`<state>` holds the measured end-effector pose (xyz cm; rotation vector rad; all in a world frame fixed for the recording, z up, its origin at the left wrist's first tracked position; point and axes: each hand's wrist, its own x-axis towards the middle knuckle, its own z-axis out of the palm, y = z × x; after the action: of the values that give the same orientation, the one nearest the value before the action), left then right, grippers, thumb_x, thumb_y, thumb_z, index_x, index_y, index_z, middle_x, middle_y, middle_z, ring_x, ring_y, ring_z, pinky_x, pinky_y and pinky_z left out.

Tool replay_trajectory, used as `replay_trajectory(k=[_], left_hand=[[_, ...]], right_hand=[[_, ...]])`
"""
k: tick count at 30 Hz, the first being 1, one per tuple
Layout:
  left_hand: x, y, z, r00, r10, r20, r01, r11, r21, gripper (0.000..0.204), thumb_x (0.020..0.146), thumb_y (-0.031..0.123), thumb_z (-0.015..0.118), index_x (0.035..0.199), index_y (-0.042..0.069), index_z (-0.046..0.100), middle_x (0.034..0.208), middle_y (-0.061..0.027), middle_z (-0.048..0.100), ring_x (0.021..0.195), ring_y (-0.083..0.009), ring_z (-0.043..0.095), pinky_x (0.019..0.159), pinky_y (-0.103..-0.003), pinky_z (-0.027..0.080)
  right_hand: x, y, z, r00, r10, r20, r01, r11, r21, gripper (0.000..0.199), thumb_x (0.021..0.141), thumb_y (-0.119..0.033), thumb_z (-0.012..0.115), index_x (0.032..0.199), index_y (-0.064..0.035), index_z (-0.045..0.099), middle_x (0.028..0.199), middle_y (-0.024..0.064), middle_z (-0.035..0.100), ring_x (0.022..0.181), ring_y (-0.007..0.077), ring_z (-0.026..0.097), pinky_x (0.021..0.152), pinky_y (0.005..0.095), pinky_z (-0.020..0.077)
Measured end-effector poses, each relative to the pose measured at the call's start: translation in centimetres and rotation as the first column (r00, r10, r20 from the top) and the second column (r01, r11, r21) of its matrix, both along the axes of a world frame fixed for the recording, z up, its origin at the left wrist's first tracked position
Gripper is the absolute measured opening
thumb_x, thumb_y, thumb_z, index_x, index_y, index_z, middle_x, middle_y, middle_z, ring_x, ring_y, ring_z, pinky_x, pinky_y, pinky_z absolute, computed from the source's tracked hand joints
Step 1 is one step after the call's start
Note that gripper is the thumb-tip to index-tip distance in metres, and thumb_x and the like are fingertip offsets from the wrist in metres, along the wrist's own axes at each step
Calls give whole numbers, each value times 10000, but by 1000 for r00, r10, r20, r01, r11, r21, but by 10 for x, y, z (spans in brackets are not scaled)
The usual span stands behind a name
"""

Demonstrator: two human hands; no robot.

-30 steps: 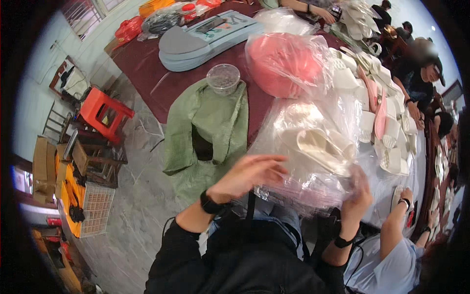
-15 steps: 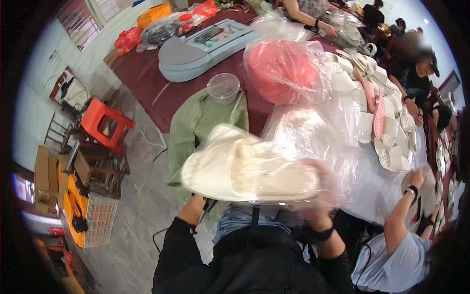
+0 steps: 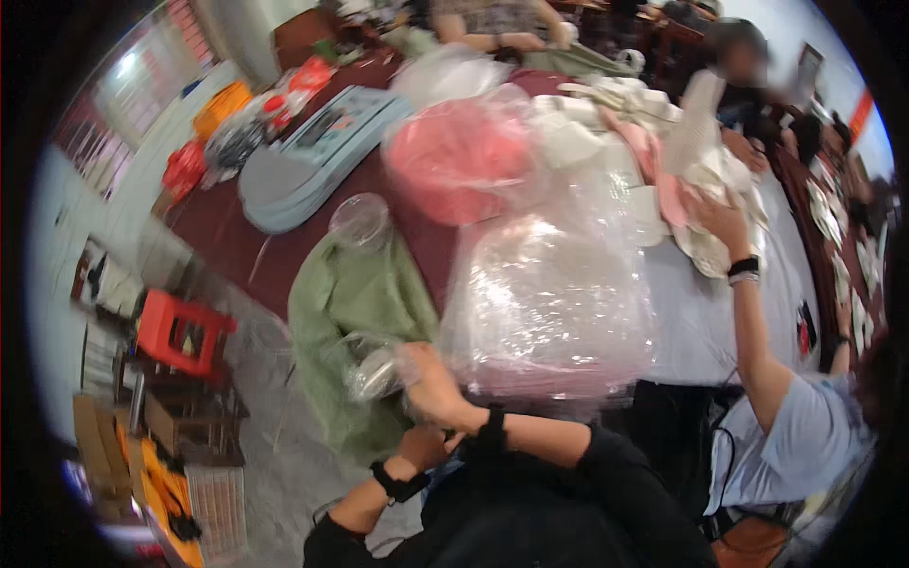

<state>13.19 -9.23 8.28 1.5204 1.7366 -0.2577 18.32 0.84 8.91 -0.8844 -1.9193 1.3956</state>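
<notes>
My right hand reaches across to the left and is closed at the side of a white slipper in a clear plastic bag. The bagged slipper is seen nearly end-on, over a green cloth at the table's near left edge. Below my right wrist is my left hand, its fingers mostly hidden behind the right hand and blurred. To the right of my hands lies a stack of shiny clear plastic bags with a pinkish near edge.
A round clear plastic tub sits on the green cloth. Behind are a pink bundle in clear plastic and a grey-blue case. At right, a co-worker's hand touches a slipper pile. A red stool stands on the left.
The bagged slipper has gone down and left and turned from flat to nearly end-on. My right arm has swung left across my body. The view has shifted rightward.
</notes>
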Motion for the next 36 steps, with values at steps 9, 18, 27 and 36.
replay_trajectory(k=[9,18,27,36], left_hand=[[-18,3,-3,998,-66,13,34,663,748,300,790,290,678,841,-3,640,788,-187,635,768,-342,620,688,-433,476],[8,45,90,958,224,176,-266,480,836,114,823,128,641,810,15,628,778,-117,601,791,-301,580,676,-399,451],[72,104,85,987,-159,12,39,312,949,385,860,214,602,1200,42,544,1293,-214,450,1254,-397,382,1048,-504,275],[88,131,66,951,-240,-197,288,441,850,563,876,368,581,1329,55,462,1428,-225,336,1360,-423,239,1094,-573,163]], right_hand=[[43,7,60,971,215,104,-239,904,354,631,812,-214,669,1353,-71,377,1386,238,375,1200,421,446,988,448,395],[163,85,77,950,-295,104,192,814,548,267,855,-193,615,1092,-74,576,1134,142,582,1019,351,558,869,428,450],[185,106,21,878,-87,470,-75,946,315,360,894,-300,551,1152,-50,581,1093,152,623,990,350,573,879,437,454],[206,118,8,909,43,414,-184,934,306,346,886,-247,579,1167,-45,573,1087,152,635,1003,336,590,867,414,469]])
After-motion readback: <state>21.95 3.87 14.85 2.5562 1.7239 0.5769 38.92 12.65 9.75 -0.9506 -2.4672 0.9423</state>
